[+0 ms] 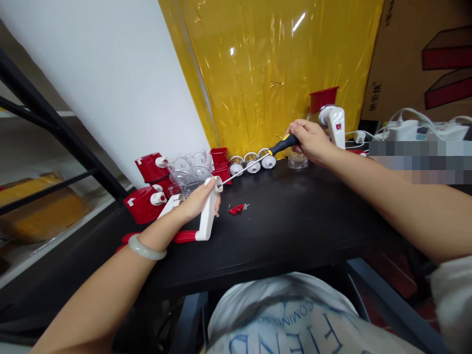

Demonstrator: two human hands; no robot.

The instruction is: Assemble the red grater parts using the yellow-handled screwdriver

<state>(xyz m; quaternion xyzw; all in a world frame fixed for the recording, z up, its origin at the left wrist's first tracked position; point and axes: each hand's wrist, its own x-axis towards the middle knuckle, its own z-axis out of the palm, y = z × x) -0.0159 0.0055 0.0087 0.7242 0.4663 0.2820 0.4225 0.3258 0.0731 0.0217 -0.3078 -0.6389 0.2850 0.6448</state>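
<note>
My left hand point(201, 199) is closed around a white crank handle point(207, 219) with a red grip, held upright above the black table. A long screwdriver point(282, 144) with a black and yellow handle is in my closed right hand point(309, 139). Its shaft slants down to the left, and the tip meets the round socket at the top of the crank handle; how deep it sits is hidden. Small red parts and screws point(238, 209) lie on the table just right of my left hand. Another white crank point(172, 204) is partly hidden behind my left wrist.
Red housings point(145, 204) and clear plastic cups point(190, 169) stand at the left. Several metal drums point(252, 162) line the back beside red hoppers point(220, 157). An assembled red and white grater point(336, 125) stands beyond my right hand, with white chargers and cables point(403, 130) farther right.
</note>
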